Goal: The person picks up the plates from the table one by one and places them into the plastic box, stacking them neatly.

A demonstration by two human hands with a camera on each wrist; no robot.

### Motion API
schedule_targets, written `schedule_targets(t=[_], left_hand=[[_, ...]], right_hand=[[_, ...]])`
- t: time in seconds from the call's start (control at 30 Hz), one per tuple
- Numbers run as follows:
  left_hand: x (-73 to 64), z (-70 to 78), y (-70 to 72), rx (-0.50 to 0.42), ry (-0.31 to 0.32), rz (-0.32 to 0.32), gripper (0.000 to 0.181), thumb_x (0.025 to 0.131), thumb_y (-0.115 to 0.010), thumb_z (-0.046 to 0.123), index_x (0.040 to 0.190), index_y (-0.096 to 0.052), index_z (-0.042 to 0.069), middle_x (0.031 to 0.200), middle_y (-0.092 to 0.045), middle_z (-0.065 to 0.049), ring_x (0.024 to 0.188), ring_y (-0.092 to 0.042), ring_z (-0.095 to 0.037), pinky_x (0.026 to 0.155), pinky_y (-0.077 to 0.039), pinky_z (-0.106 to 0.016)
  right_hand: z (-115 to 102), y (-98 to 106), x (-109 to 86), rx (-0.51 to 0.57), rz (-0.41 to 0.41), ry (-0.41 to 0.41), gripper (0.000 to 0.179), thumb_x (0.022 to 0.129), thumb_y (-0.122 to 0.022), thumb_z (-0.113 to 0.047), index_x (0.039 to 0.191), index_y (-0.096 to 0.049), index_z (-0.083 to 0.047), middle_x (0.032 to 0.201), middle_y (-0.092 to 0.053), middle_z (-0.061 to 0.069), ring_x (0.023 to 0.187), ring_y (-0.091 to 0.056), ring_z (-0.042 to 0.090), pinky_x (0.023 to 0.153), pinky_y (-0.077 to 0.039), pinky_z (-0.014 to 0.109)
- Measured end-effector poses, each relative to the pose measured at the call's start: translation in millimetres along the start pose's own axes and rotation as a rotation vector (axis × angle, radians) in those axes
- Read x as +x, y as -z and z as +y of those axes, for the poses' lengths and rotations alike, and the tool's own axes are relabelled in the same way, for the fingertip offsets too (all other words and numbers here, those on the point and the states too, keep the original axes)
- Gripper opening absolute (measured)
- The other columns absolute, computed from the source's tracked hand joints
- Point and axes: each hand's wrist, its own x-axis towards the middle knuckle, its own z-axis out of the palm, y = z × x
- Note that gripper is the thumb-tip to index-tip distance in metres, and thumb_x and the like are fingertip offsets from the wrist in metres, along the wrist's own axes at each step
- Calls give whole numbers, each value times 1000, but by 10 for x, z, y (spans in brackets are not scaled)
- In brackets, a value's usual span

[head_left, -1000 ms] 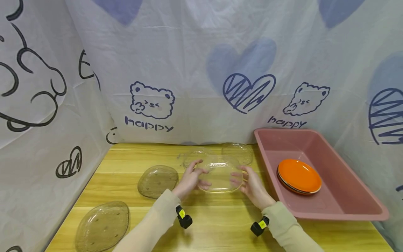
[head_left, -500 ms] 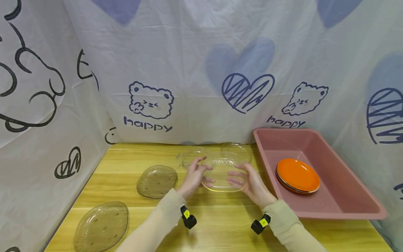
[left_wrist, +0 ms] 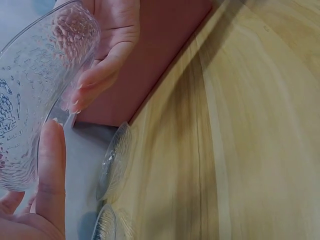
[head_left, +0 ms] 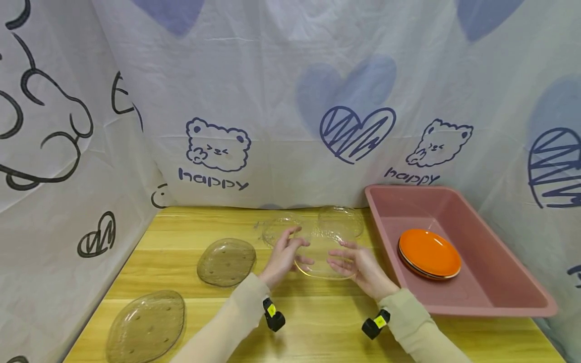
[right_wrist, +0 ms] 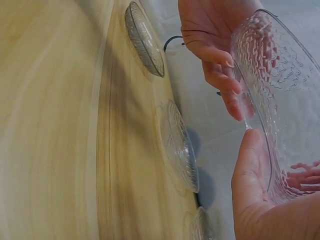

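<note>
A clear dish with a rippled texture (head_left: 320, 259) is held up over the middle of the wooden table, one hand at each end. My left hand (head_left: 282, 256) grips its left end, thumb along the rim and fingers beneath; the left wrist view shows that thumb against the dish's edge (left_wrist: 22, 90). At the opposite end my right hand (head_left: 365, 269) holds it the same way, its thumb on the rim in the right wrist view. The fingers under the dish (right_wrist: 280, 75) show through the clear material. Its near edge dips slightly in the head view.
Two clear dishes, a left one (head_left: 279, 227) and a right one (head_left: 341, 219), sit at the table's back. Two brownish see-through dishes, one nearer (head_left: 147, 325) and one farther (head_left: 227, 262), lie at left. Stacked plates, orange on top (head_left: 431, 252), lie in the pink basin (head_left: 490, 287).
The held dish has shifted slightly right and changed its tilt, with my left hand moving right along with it. Both hands keep their hold; the other dishes and the basin stay put.
</note>
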Motion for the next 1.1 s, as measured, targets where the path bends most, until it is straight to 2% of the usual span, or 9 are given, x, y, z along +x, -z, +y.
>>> schedule_targets(t=[0.23, 0.37, 0.5, 0.6, 0.73, 0.93, 1.1], left_hand=[[-11, -35, 15, 10, -1, -20, 56, 105, -44, 28, 156, -28, 13, 140, -55, -23, 76, -73, -17, 66, -63, -40], [-3, -34, 30, 18, 11, -13, 54, 106, -40, 30, 156, -29, 13, 140, -56, -21, 77, -74, -21, 65, -61, -36], [17, -19, 49, 20, 15, 16, 53, 107, -36, 33, 155, -32, 12, 138, -57, -23, 83, -75, -24, 57, -55, -28], [36, -2, 68, 13, 8, 41, 51, 108, -34, 33, 154, -35, 11, 136, -58, -24, 83, -75, -21, 54, -50, -23], [59, 13, 91, 2, -5, 61, 48, 110, -31, 32, 152, -38, 10, 133, -59, -22, 81, -73, -15, 58, -53, -22], [66, 17, 78, 43, -55, 78, 46, 110, -34, 30, 150, -41, 7, 127, -60, -23, 81, -69, -11, 70, -63, -31], [54, 42, 41, 95, -116, 88, 45, 110, -37, 29, 147, -45, 6, 124, -60, -22, 86, -66, -13, 85, -62, -47]], right_hand=[[3, 0, -19, 7, 5, -6, 55, 102, -37, 0, 155, -22, 3, 145, -46, 32, 99, -72, 20, 87, -62, 26], [-12, 2, -27, 8, 11, -7, 56, 101, -36, 1, 156, -23, 2, 143, -48, 31, 95, -72, 18, 86, -62, 26], [-36, 14, -41, 2, 11, -5, 56, 102, -37, 1, 156, -23, 2, 139, -52, 28, 96, -72, 19, 85, -62, 25], [-66, 26, -60, -2, 7, 1, 57, 102, -37, 1, 156, -22, 2, 139, -52, 28, 97, -72, 20, 85, -62, 25], [-116, 44, -72, -9, 8, 12, 57, 101, -36, 2, 156, -21, 2, 140, -51, 29, 95, -72, 19, 84, -62, 24], [-201, 92, -87, -43, 3, 34, 56, 103, -35, 0, 156, -19, 2, 126, -62, 19, 94, -73, 18, 84, -62, 25], [-308, 140, -107, -51, 22, 56, 55, 101, -32, 3, 155, -19, 4, 114, -66, 11, 93, -72, 18, 85, -62, 25]])
